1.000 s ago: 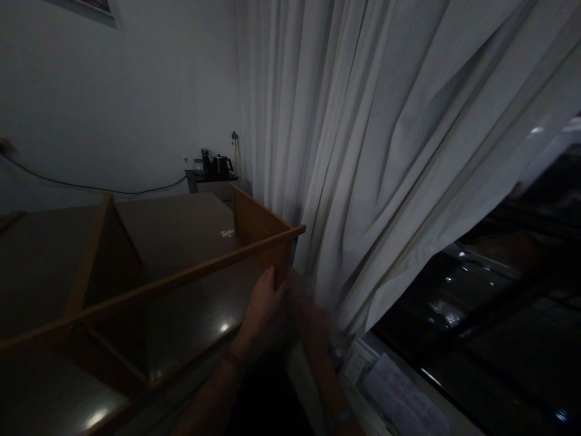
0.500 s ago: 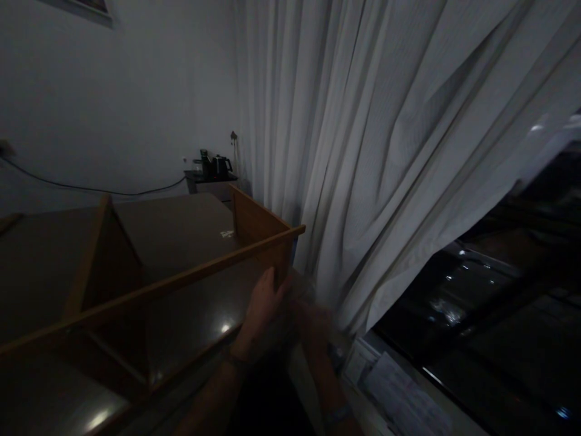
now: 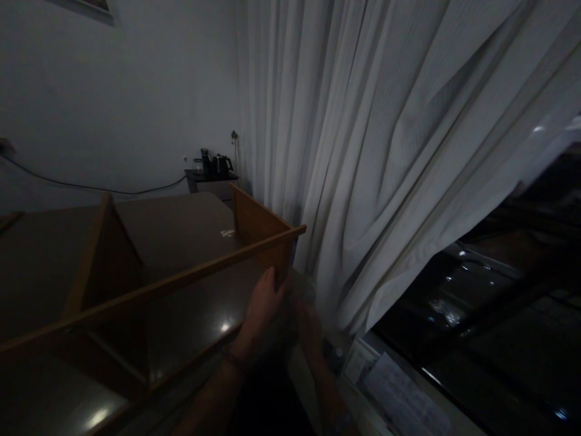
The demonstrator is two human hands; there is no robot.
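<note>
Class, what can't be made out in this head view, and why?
Head view:
Right hand: fingertips, and whether they hold anything, lost in darkness and blur.
Left hand: palm, turned from the camera.
Wooden frame: left end, cut off by the left edge.
Wall picture: top, cut off by the top edge.

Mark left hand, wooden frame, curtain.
Left hand (image 3: 264,295): head view, back of the hand.
Wooden frame (image 3: 195,271): head view, long upper rail.
Curtain (image 3: 363,157): head view, folds near mid-height.

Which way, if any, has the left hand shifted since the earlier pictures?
No clear shift: against the black kettle, the left hand keeps the same place, at the near right corner of the wooden frame.
</note>
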